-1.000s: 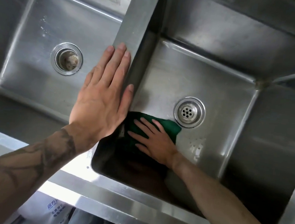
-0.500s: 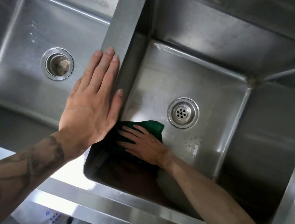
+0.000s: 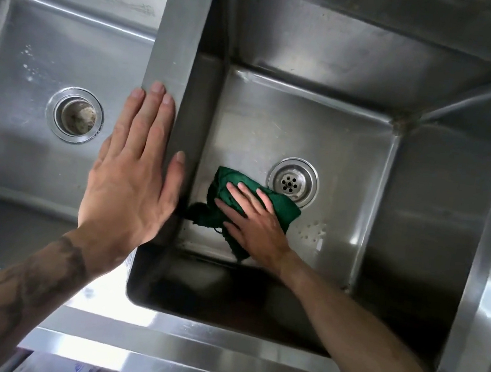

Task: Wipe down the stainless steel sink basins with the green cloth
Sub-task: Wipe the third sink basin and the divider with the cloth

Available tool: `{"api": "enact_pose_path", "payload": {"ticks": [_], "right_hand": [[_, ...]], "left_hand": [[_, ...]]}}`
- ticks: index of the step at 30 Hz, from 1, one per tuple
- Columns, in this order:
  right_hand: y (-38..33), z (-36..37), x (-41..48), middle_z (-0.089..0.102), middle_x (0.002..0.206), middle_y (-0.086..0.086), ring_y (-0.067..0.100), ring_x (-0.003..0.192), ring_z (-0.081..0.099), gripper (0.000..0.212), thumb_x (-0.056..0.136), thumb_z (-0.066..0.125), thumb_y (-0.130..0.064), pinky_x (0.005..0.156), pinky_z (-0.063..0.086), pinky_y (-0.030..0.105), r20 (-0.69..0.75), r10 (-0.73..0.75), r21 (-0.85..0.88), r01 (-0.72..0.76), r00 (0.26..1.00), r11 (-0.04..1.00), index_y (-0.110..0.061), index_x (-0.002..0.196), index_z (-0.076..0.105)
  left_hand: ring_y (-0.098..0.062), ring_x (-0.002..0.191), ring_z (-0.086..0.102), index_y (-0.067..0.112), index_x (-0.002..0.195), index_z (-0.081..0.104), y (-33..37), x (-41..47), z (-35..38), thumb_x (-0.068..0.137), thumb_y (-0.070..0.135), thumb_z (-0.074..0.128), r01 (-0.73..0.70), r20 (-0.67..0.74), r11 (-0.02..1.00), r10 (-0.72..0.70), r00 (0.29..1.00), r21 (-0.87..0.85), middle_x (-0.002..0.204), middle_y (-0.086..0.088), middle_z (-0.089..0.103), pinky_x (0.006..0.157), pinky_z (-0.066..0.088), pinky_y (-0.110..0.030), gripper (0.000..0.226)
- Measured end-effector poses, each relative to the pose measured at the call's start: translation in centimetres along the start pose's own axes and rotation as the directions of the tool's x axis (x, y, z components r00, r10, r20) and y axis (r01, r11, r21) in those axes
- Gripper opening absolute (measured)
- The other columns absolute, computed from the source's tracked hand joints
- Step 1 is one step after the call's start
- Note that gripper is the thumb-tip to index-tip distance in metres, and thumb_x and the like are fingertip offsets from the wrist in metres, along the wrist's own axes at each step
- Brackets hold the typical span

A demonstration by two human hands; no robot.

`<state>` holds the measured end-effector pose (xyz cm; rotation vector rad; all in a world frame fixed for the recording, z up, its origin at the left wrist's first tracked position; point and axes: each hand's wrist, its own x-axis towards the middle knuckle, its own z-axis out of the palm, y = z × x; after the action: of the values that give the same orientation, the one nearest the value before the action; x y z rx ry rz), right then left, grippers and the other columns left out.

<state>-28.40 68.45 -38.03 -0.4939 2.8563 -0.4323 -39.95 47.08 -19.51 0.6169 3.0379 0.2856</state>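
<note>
Right hand (image 3: 256,225): fingers spread, pressing green cloth (image 3: 281,210) to basin floor; left hand (image 3: 134,178): flat on divider (image 3: 178,41)

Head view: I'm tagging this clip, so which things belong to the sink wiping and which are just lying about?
Job: crumpled green cloth, right hand pressing it, right stainless steel basin, left stainless steel basin, left hand flat on the steel divider.
Lying about: white blue-printed item below the front rim.
</note>
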Motion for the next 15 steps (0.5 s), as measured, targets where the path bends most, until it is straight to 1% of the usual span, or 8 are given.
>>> {"api": "enact_pose_path", "payload": {"ticks": [2,4,6,7,9,11,13,15], "right_hand": [[1.4,0.2,-3.8,0.02,0.174,0.002,0.023,0.161,0.016,0.05,0.111,0.041,-0.045,0.13,0.015,0.049,0.066,-0.124,-0.027,0.126,0.99,0.992,-0.036,0.16,0.037],[3.3,0.0,-6.4,0.018,0.174,0.002,0.022,0.162,0.013,0.049,0.112,0.037,-0.045,0.13,0.013,0.048,0.147,-0.257,-0.032,0.264,0.955,0.964,-0.037,0.161,0.035],[4.9,-0.5,-6.1,0.02,0.174,0.0,0.02,0.161,0.014,0.048,0.112,0.037,-0.046,0.131,0.012,0.047,0.165,-0.315,-0.051,0.327,0.935,0.944,-0.038,0.16,0.037],[5.3,-0.6,-5.0,0.021,0.173,0.0,0.02,0.161,0.016,0.048,0.112,0.038,-0.045,0.131,0.011,0.046,0.154,-0.291,-0.07,0.304,0.944,0.95,-0.038,0.16,0.037],[5.4,-1.1,-2.6,0.027,0.171,0.001,0.023,0.16,0.021,0.049,0.11,0.041,-0.045,0.13,0.013,0.047,0.095,-0.152,-0.093,0.161,0.984,0.983,-0.035,0.159,0.04],[4.8,-1.3,-1.7,0.028,0.171,0.003,0.025,0.159,0.023,0.05,0.11,0.042,-0.045,0.13,0.015,0.049,0.041,-0.046,-0.083,0.049,0.998,0.995,-0.033,0.159,0.041],[4.1,-0.8,-3.8,0.021,0.173,0.005,0.026,0.161,0.017,0.052,0.111,0.04,-0.045,0.13,0.012,0.05,0.079,-0.061,-0.096,0.069,0.995,0.993,-0.034,0.161,0.035],[4.2,-0.3,-7.6,0.019,0.174,0.005,0.025,0.161,0.014,0.052,0.111,0.041,-0.044,0.13,0.012,0.051,0.118,-0.179,-0.084,0.189,0.977,0.978,-0.036,0.162,0.033]], "left_hand": [[-0.028,0.166,0.009,0.003,0.168,0.019,0.0,0.1,-0.1,0.113,0.034,0.029,0.006,0.002,1.0,-0.006,1.0,-0.015,0.178,-0.012,0.015,0.135,0.012,-0.039,0.064],[-0.028,0.166,0.01,0.004,0.168,0.019,0.0,0.1,-0.1,0.112,0.035,0.029,0.018,-0.001,0.999,-0.018,1.0,-0.036,0.178,-0.011,0.015,0.135,0.008,-0.035,0.064],[-0.028,0.166,0.009,0.003,0.167,0.02,0.0,0.1,-0.1,0.113,0.035,0.028,0.012,-0.001,0.999,-0.012,1.0,-0.034,0.178,-0.012,0.015,0.135,0.007,-0.035,0.064],[-0.028,0.166,0.009,0.002,0.167,0.02,-0.1,0.0,-0.1,0.113,0.035,0.027,0.005,-0.002,1.0,-0.005,1.0,-0.027,0.178,-0.012,0.014,0.135,0.007,-0.035,0.064],[-0.029,0.166,0.008,0.001,0.167,0.019,-0.1,0.0,0.1,0.113,0.036,0.026,-0.006,-0.005,1.0,0.006,1.0,-0.025,0.178,-0.012,0.014,0.135,0.008,-0.037,0.064],[-0.03,0.166,0.009,0.0,0.167,0.019,-0.1,0.1,0.2,0.113,0.036,0.026,-0.013,-0.008,1.0,0.012,1.0,-0.026,0.177,-0.014,0.015,0.136,0.01,-0.041,0.065],[-0.031,0.166,0.01,0.0,0.166,0.02,-0.1,0.0,0.1,0.113,0.035,0.028,-0.013,-0.009,0.999,0.013,1.0,-0.044,0.177,-0.015,0.016,0.135,0.014,-0.044,0.065],[-0.033,0.165,0.012,-0.001,0.166,0.022,0.0,0.1,0.0,0.112,0.033,0.03,-0.017,-0.019,0.997,0.015,1.0,-0.074,0.176,-0.017,0.018,0.135,0.016,-0.047,0.065]]}}
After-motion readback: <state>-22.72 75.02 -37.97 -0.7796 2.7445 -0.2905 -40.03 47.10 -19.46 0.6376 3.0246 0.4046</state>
